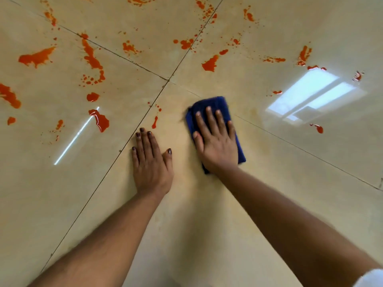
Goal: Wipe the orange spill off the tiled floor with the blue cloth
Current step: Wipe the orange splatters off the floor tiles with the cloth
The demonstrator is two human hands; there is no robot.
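Note:
A folded dark blue cloth (209, 104) lies flat on the glossy beige tiled floor (207, 214). My right hand (216, 141) presses down on it with fingers spread. My left hand (151, 162) rests palm-down on the bare tile just left of the cloth, holding nothing. Orange spill (93, 56) is splashed in blotches and drips across the tiles ahead and to the left. A small orange streak (154, 122) lies just beyond my left fingertips. More orange spots (211, 63) sit ahead of the cloth, and one spot (319, 128) lies to the right.
Dark grout lines cross at a joint (168, 80) ahead of the cloth. A bright window reflection (310, 94) shines on the tile to the right. A thin light streak (76, 135) glints at the left. The tile under my arms shows no orange.

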